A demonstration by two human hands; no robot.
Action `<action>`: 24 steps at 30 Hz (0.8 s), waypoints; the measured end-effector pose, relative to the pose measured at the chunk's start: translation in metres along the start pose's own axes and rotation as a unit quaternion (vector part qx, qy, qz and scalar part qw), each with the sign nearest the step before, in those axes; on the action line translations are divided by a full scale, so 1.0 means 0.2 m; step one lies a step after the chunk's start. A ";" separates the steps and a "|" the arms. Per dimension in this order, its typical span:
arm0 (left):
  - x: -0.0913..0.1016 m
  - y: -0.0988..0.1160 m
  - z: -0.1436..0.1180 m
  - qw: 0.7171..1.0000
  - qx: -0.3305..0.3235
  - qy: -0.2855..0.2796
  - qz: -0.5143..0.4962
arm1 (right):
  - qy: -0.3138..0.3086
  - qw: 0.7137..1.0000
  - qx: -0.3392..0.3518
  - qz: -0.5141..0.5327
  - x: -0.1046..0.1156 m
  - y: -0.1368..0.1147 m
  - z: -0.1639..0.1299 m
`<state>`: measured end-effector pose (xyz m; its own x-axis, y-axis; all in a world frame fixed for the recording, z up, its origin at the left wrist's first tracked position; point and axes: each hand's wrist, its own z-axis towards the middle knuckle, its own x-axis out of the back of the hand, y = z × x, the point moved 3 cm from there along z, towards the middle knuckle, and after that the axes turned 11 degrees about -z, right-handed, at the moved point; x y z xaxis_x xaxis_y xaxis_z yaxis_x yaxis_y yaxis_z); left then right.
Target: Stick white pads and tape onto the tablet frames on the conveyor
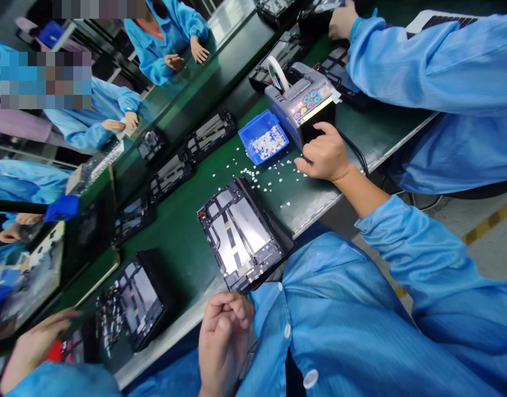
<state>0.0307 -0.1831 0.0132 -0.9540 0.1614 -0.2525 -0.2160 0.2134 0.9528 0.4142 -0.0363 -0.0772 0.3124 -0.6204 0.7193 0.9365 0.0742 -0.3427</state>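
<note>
My right hand [325, 154] is beside the front of a grey tape dispenser [303, 102] with lit buttons and a white tape roll on top. Its index finger and thumb are apart, the other fingers are curled, and I see nothing between them. My left hand [226, 336] is closed near the table edge, fingers curled in; whether it holds anything is hidden. Just above it lies an opened tablet [241, 234], its silver battery, flat cables and circuit boards showing. A dark panel [264, 212] sits under and beside the tablet.
A blue bin [262, 138] of small white pieces touches the dispenser, with more pieces scattered on the green table [183, 242]. Several opened devices [210, 135] line the far side. Another opened tablet [140, 303] lies left, near a co-worker's hand [42, 336]. A co-worker's sleeve [419, 60] is at right.
</note>
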 end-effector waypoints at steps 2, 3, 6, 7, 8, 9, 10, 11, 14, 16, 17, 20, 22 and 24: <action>0.00 0.00 0.01 1.000 -0.001 -0.004 0.000 | 0.007 1.000 -0.011 0.007 0.04 0.01 -0.02; 0.00 0.01 0.01 1.000 -0.003 -0.006 -0.001 | 0.017 0.999 -0.024 0.013 0.07 0.02 -0.02; 0.00 0.01 0.01 1.000 -0.009 -0.009 -0.005 | 0.074 0.993 -0.096 0.007 0.22 0.11 -0.02; 0.00 0.01 0.01 1.000 -0.009 -0.009 -0.007 | 0.092 0.989 -0.119 -0.003 0.28 0.15 -0.01; 0.01 0.01 0.01 1.000 -0.008 -0.009 -0.009 | 0.103 0.985 -0.135 -0.010 0.32 0.19 0.01; 0.01 0.01 0.01 1.000 -0.007 -0.008 -0.010 | 0.107 0.984 -0.143 -0.012 0.36 0.22 0.02; 0.02 0.01 0.01 1.000 -0.005 -0.008 -0.011 | 0.104 0.984 -0.143 -0.011 0.39 0.25 0.04; 0.02 0.01 0.01 1.000 -0.002 -0.006 -0.012 | 0.094 0.986 -0.137 -0.006 0.41 0.27 0.06; 0.02 0.00 0.01 1.000 0.008 -0.003 -0.015 | 0.038 0.993 -0.109 -0.014 0.44 0.29 0.11; 0.02 0.00 0.01 1.000 0.011 -0.008 -0.014 | 0.005 0.994 -0.092 -0.054 0.46 0.28 0.13; 0.01 0.00 0.01 1.000 0.012 -0.010 -0.013 | -0.001 0.993 -0.085 -0.076 0.47 0.28 0.13; 0.01 0.00 0.01 1.000 0.008 -0.012 -0.015 | 0.031 0.992 -0.089 -0.089 0.48 0.25 0.09; 0.02 0.00 0.01 1.000 0.010 -0.010 -0.019 | 0.073 0.987 -0.138 -0.039 0.44 0.26 0.04; 0.02 0.00 0.01 1.000 0.015 -0.011 -0.021 | 0.098 0.973 -0.207 0.037 0.35 0.28 -0.01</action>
<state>0.0270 -0.1813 0.0110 -0.9393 0.1728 -0.2964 -0.2497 0.2483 0.9359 0.4879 -0.0771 -0.0484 0.3014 -0.7657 0.5682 0.7562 -0.1710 -0.6316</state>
